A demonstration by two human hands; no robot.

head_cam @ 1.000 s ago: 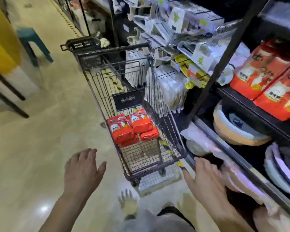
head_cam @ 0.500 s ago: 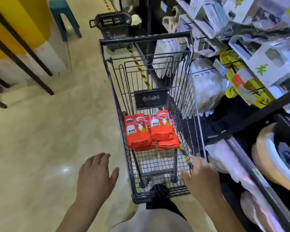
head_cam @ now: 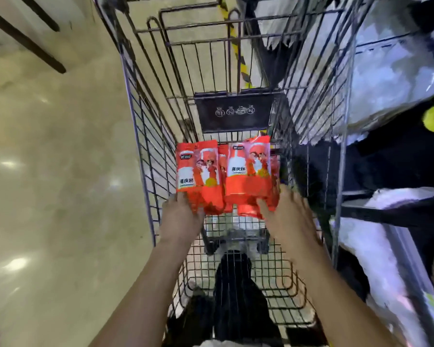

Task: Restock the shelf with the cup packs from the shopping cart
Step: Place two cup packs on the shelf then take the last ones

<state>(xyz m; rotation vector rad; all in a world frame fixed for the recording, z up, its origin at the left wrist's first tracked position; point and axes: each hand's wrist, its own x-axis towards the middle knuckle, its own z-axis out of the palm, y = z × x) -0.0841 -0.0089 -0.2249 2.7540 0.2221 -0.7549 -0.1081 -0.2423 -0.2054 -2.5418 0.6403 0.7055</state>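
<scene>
Cup packs [head_cam: 224, 176] at left hand [head_cam: 183, 212], right hand [head_cam: 287, 211]

Glossy beige floor [head_cam: 60, 171]; dark table legs [head_cam: 23, 39] upper left; yellow-black hazard tape [head_cam: 243, 71] on floor

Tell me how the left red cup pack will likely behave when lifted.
The left cup pack probably feels light for its size: a thin film bag. Its glossy wrap may slip. The crumpled end at the left hand suggests it bends rather than staying stiff.
</scene>
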